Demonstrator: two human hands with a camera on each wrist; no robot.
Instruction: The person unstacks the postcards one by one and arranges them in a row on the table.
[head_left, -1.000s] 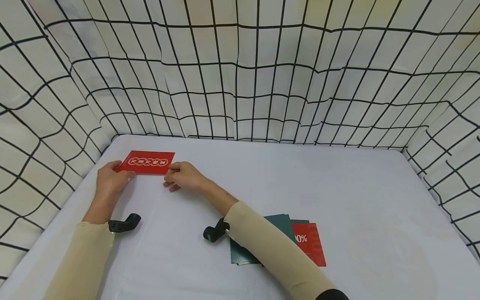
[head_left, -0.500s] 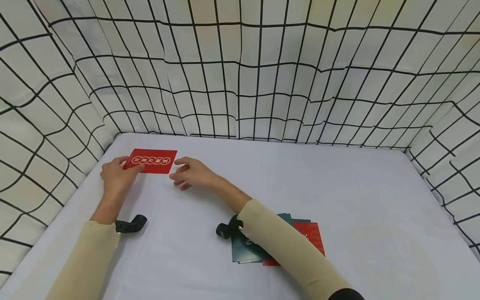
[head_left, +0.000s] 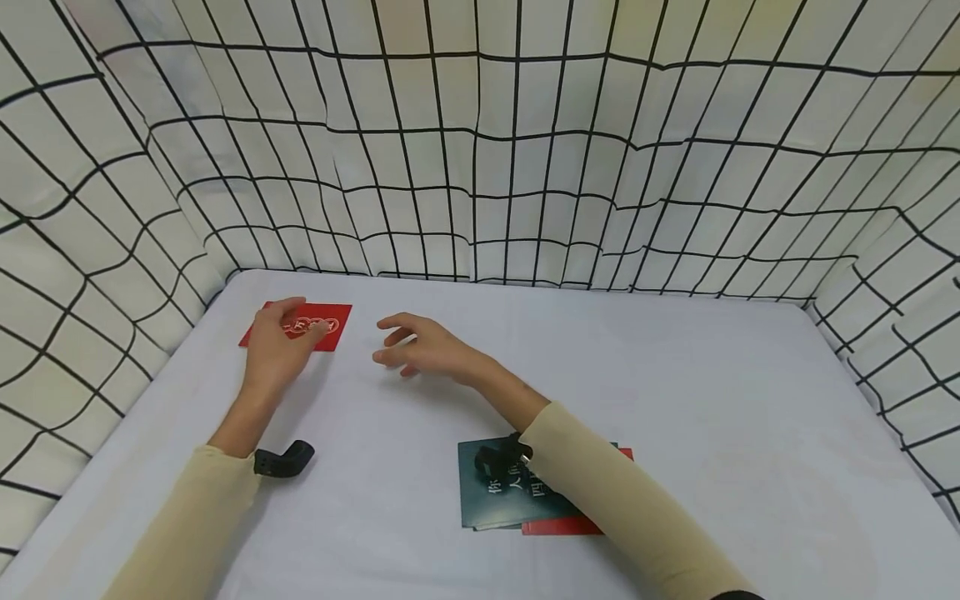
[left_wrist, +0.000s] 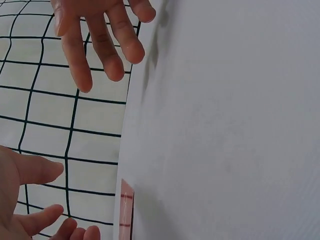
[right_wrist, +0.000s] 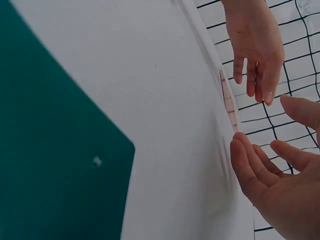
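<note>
On the far left of the white table lies a red card [head_left: 337,327] with pale printed circles. The left hand [head_left: 279,346] hovers over it with fingers apart, hiding its middle and left part; in the left wrist view this hand [left_wrist: 32,197] has nothing between its fingers. To the right of the card, the right hand [head_left: 427,346] is raised above the cloth, fingers loosely bent and empty, also in the right wrist view [right_wrist: 280,175]. The card [right_wrist: 228,102] appears there as a thin strip at the table's edge.
Green cards [head_left: 480,496] overlap a red one [head_left: 558,527] near the front, partly under the right sleeve; a green corner [right_wrist: 75,165] fills the left of the right wrist view. Black-lined netting [head_left: 495,158] rises round the white table [head_left: 712,400].
The left hand has let go of the red card and shifted right over it. The right hand has moved away from the card's right edge, and its sleeve has slid right over the stack.
</note>
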